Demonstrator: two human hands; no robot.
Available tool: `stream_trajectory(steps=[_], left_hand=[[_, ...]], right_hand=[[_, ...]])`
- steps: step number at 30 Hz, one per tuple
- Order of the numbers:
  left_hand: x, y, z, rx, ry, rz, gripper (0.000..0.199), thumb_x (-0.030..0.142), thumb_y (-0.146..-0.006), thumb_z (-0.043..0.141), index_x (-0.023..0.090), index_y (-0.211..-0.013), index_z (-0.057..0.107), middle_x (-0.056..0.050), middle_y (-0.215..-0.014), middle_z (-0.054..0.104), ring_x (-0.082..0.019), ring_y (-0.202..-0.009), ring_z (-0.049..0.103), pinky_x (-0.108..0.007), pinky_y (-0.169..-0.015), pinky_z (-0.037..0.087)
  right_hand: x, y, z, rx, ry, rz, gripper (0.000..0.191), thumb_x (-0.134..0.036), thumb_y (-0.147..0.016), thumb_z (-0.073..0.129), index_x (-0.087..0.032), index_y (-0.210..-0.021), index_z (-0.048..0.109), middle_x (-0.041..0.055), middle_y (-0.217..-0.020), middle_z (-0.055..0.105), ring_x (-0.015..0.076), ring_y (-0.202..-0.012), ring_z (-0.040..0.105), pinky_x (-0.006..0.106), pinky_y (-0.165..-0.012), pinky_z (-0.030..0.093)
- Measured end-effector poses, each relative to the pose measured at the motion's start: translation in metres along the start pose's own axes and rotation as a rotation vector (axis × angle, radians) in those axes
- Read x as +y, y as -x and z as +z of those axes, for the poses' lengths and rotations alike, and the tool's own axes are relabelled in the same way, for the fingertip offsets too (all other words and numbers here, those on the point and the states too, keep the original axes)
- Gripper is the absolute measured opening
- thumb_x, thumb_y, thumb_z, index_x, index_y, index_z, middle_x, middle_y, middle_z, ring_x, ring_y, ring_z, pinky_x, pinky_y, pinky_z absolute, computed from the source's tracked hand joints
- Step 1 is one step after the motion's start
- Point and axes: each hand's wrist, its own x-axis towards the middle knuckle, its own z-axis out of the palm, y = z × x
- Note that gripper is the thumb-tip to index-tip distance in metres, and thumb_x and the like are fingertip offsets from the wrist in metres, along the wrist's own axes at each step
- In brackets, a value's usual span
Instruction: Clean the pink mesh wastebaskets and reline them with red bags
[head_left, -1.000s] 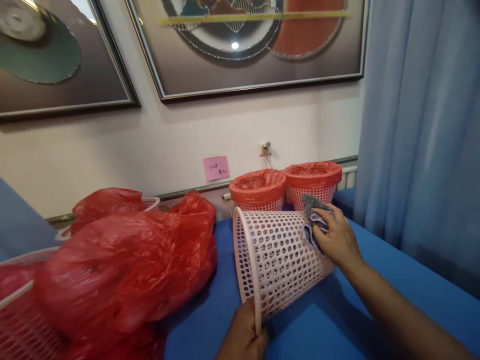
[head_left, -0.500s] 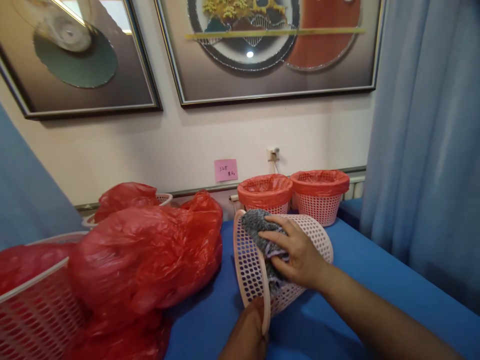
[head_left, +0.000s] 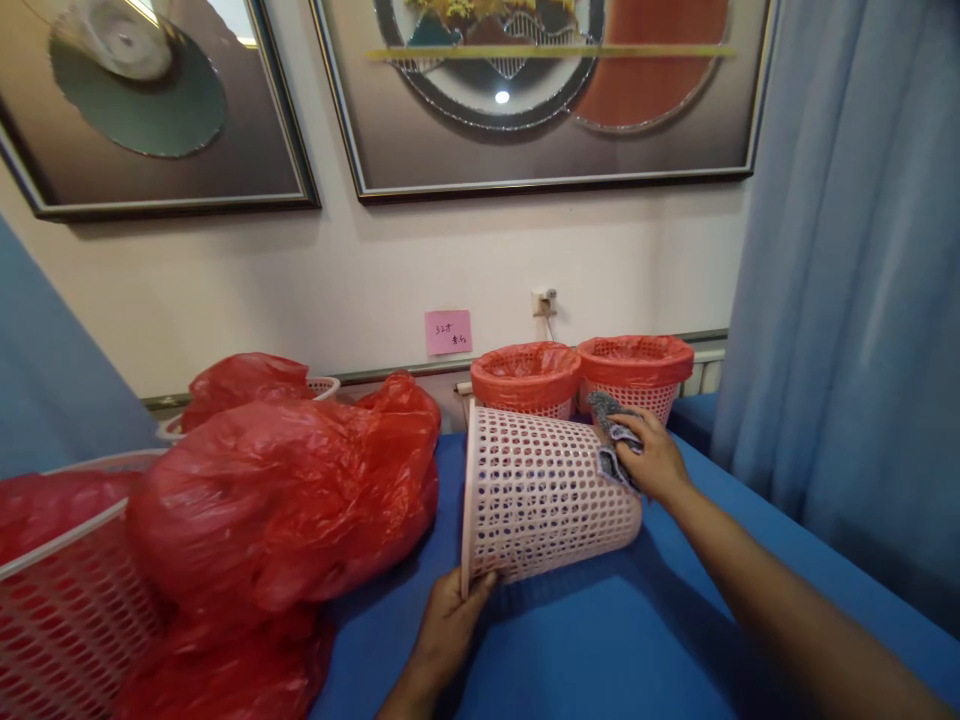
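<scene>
A pale pink perforated plastic wastebasket lies on its side over the blue table surface, its mouth towards the left. My left hand grips the rim at the lower left, thumb outside and the other fingers partly hidden by the basket. With my right hand I hold a grey cleaning cloth bunched under the fingers. The cloth touches the basket's outer wall near its base, at the right end.
On the left is a heap of red plastic bags, beside a larger basket. Two wastebaskets lined with red bags, the left one and the right one, stand against the wall. A blue curtain hangs at right.
My right hand has moved the cloth rightward, from near the rim to the base end. The basket has turned, so its side faces me now and its opening is hidden.
</scene>
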Motion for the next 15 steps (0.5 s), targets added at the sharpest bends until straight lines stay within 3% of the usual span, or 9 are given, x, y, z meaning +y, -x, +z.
stream_trajectory(steps=[4, 9, 12, 15], left_hand=[[0.007, -0.001, 0.002, 0.051, -0.001, -0.002, 0.057, 0.064, -0.075, 0.085, 0.018, -0.108, 0.085, -0.016, -0.117, 0.081, -0.038, -0.115, 0.073, -0.054, -0.114, 0.050], [0.009, 0.003, 0.006, 0.051, 0.052, -0.030, 0.052, 0.058, -0.078, 0.086, 0.017, -0.109, 0.085, -0.017, -0.121, 0.080, -0.038, -0.119, 0.072, -0.053, -0.118, 0.047], [0.013, 0.007, 0.006, 0.079, 0.090, -0.041, 0.050, 0.055, -0.078, 0.087, 0.016, -0.108, 0.085, -0.018, -0.120, 0.080, -0.038, -0.120, 0.072, -0.053, -0.117, 0.048], [0.022, 0.011, 0.003, 0.101, 0.107, -0.040, 0.050, 0.053, -0.073, 0.091, 0.014, -0.103, 0.085, -0.019, -0.113, 0.082, -0.040, -0.114, 0.075, -0.054, -0.112, 0.053]], right_hand=[[-0.015, 0.079, -0.004, 0.136, 0.125, -0.172, 0.042, -0.025, -0.086, 0.061, -0.023, -0.127, 0.070, 0.0152, -0.143, 0.054, 0.0376, -0.131, 0.057, 0.061, -0.110, 0.052], [-0.030, 0.165, -0.013, -0.078, 0.163, -0.438, 0.064, -0.006, -0.073, 0.061, -0.033, -0.131, 0.067, 0.0112, -0.142, 0.060, 0.0374, -0.121, 0.064, 0.056, -0.094, 0.065], [-0.034, 0.174, -0.019, -0.133, 0.152, -0.581, 0.065, -0.004, -0.065, 0.061, -0.030, -0.125, 0.070, 0.0133, -0.137, 0.064, 0.0383, -0.116, 0.067, 0.052, -0.088, 0.068], [-0.036, 0.146, -0.027, -0.105, 0.123, -0.644, 0.056, -0.007, -0.071, 0.061, -0.027, -0.123, 0.071, 0.0128, -0.138, 0.065, 0.0354, -0.118, 0.066, 0.050, -0.092, 0.066]])
